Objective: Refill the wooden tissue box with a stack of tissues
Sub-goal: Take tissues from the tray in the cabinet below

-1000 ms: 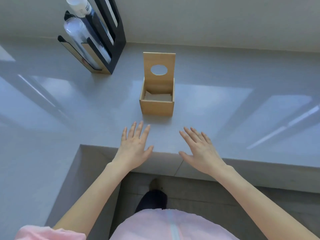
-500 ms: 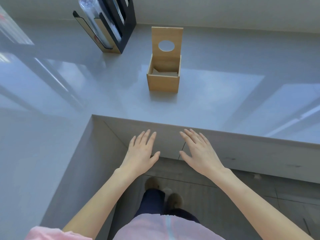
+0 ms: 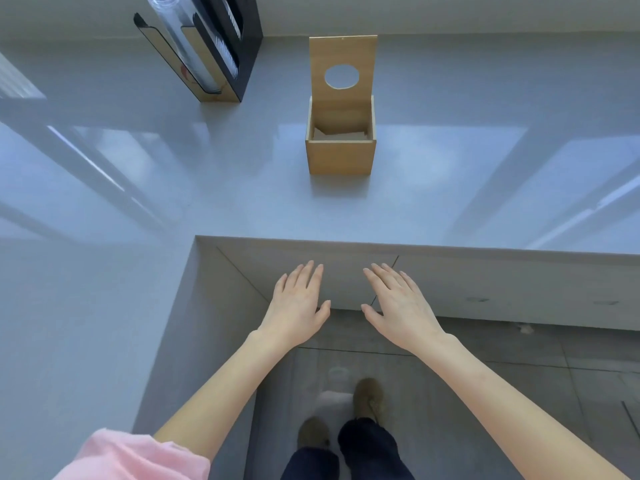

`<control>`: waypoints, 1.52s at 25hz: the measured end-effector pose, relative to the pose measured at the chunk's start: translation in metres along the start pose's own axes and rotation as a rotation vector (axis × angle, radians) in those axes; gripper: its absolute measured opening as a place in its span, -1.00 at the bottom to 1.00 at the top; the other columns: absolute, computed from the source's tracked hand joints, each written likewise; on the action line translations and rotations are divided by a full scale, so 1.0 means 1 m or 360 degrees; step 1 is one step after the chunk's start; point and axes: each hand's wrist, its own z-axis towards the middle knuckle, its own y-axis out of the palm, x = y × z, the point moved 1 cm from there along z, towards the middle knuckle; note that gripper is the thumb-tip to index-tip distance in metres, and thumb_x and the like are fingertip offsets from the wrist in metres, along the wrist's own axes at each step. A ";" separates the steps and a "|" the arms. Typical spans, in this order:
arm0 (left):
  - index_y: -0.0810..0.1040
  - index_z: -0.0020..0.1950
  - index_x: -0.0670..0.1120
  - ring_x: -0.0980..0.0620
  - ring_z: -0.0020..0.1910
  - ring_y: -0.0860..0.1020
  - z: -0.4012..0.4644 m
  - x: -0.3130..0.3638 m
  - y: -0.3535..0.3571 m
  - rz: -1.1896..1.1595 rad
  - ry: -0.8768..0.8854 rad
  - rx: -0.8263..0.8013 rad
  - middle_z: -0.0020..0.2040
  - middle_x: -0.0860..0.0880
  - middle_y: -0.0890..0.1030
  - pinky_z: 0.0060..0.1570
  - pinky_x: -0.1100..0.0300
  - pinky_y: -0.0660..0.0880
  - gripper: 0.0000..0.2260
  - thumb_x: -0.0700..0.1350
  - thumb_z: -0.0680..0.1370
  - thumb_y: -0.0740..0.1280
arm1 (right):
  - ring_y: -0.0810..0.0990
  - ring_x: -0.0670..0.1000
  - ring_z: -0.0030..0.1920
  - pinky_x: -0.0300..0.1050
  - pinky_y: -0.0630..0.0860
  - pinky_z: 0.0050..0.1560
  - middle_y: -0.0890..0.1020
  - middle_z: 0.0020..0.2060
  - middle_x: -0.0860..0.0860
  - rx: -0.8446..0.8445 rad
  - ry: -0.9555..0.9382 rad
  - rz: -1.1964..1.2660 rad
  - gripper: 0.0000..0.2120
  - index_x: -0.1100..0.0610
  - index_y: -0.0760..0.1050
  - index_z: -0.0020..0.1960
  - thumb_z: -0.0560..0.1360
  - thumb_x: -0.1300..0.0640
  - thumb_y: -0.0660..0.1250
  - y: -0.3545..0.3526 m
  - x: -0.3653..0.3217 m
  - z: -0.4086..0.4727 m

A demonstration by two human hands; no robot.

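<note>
A wooden tissue box (image 3: 340,157) stands on the grey counter (image 3: 242,188), its lid with a round hole (image 3: 341,76) tipped upright at the back. Inside lie a few pale tissues (image 3: 341,134) low in the box. My left hand (image 3: 298,303) and my right hand (image 3: 398,304) hover palm down, fingers spread, in front of the counter's edge and below the box. Both hold nothing. No stack of tissues is in sight.
A black and wood holder (image 3: 211,46) with stacked plastic cups stands at the back left. The counter wraps around on the left side (image 3: 86,341). Below are the cabinet front (image 3: 485,285), floor tiles and my shoes (image 3: 369,398).
Both hands have drawn back from over the countertop to in front of its edge. The view has pulled away, so the box sits farther from the hands.
</note>
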 end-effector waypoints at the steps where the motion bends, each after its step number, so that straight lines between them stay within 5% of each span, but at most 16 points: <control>1: -0.06 0.50 -0.13 -0.03 0.52 0.00 0.005 -0.005 0.001 0.0008 0.0022 -0.0012 0.55 -0.09 0.01 0.47 0.04 -0.03 -0.45 0.01 0.59 0.06 | -0.03 -0.03 0.53 -0.10 -0.11 0.51 0.08 0.53 0.02 -0.0022 0.0036 -0.0008 -0.43 0.13 0.02 0.51 0.58 0.01 0.10 0.005 -0.001 0.004; 12: -0.10 0.49 -0.22 -0.08 0.51 -0.05 0.066 0.000 0.050 0.0183 0.0279 0.0122 0.54 -0.16 0.00 0.47 -0.01 -0.08 -0.41 -0.03 0.56 0.07 | 0.04 0.02 0.51 -0.04 0.02 0.49 0.11 0.50 0.09 0.0093 0.0099 -0.0203 -0.34 0.23 -0.06 0.51 0.51 0.13 0.15 0.052 0.023 0.054; 14: -0.10 0.49 -0.25 -0.13 0.51 -0.02 0.078 0.002 0.060 0.0246 0.0284 0.0134 0.53 -0.19 0.02 0.47 -0.05 -0.11 -0.39 -0.07 0.54 0.09 | 0.21 0.10 0.47 0.05 0.14 0.46 0.27 0.45 0.17 0.0171 0.0099 -0.0260 -0.30 0.28 0.07 0.48 0.42 0.18 0.28 0.058 0.026 0.056; 16: -0.07 0.48 -0.27 -0.17 0.49 0.02 0.087 0.003 0.069 0.0265 0.0258 0.0176 0.51 -0.21 0.07 0.46 -0.08 -0.12 -0.37 -0.10 0.50 0.11 | 0.53 0.19 0.25 0.16 0.43 0.28 0.55 0.22 0.24 0.0361 0.0066 -0.0368 -0.27 0.35 0.38 0.33 0.20 0.24 0.48 0.065 0.031 0.061; 18: -0.01 0.48 -0.27 -0.19 0.46 0.09 0.097 0.005 0.074 0.0244 0.0225 0.0244 0.49 -0.22 0.14 0.45 -0.10 -0.08 -0.37 -0.11 0.48 0.15 | 0.64 0.23 0.05 0.22 0.55 0.09 0.65 0.04 0.25 0.0486 0.0095 -0.0427 -0.29 0.37 0.52 0.18 0.03 0.27 0.55 0.070 0.036 0.068; 31: -0.01 0.48 -0.26 -0.20 0.49 0.06 0.119 0.012 0.112 0.0213 0.0118 0.0406 0.50 -0.22 0.14 0.45 -0.13 -0.16 -0.31 -0.11 0.44 0.22 | 0.62 0.23 0.12 0.27 0.49 0.13 0.64 0.09 0.25 0.0646 0.0193 -0.0412 -0.26 0.35 0.52 0.18 -0.01 0.30 0.54 0.096 0.054 0.082; 38: 0.37 0.35 -0.24 -0.22 0.29 0.45 0.081 0.016 0.114 0.0235 0.0159 0.0711 0.27 -0.22 0.51 0.23 -0.18 0.39 -0.32 -0.17 0.24 0.41 | 0.63 0.17 0.08 0.01 0.55 0.07 0.64 0.08 0.16 0.0910 0.0095 -0.0306 -0.38 0.27 0.55 0.17 0.09 0.38 0.42 0.105 0.045 0.047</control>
